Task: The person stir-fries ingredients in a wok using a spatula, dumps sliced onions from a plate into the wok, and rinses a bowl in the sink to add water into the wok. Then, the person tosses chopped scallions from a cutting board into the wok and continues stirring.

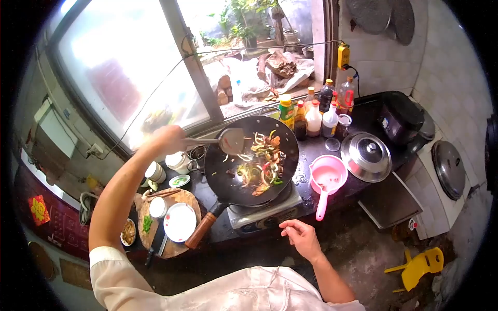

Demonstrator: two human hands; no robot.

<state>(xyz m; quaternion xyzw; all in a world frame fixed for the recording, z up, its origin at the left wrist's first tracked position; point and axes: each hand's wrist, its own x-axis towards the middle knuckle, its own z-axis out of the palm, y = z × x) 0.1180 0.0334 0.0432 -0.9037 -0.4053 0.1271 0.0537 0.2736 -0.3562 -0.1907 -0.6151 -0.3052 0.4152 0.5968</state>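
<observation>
My left hand (pixel 165 140) is closed around the handle of a wok spatula (pixel 232 141). The spatula's blade is over the left part of a black wok (pixel 220 176), beside the food. Sliced vegetables and browned pieces (pixel 262 166) lie in the wok's middle and right side. The wok sits on a gas stove (pixel 264 212), its wooden handle (pixel 201 230) pointing toward me at the lower left. My right hand (pixel 302 238) hangs in the air in front of the stove, fingers loosely bent, holding nothing.
Left of the wok, a cutting board (pixel 193 201) bears a white plate (pixel 180 222), a knife (pixel 155 243) and chopped greens (pixel 147 224). To the right are a pink ladle (pixel 328 173), a metal lid (pixel 366 156) and several sauce bottles (pixel 314 118). A yellow chair (pixel 423 267) stands lower right.
</observation>
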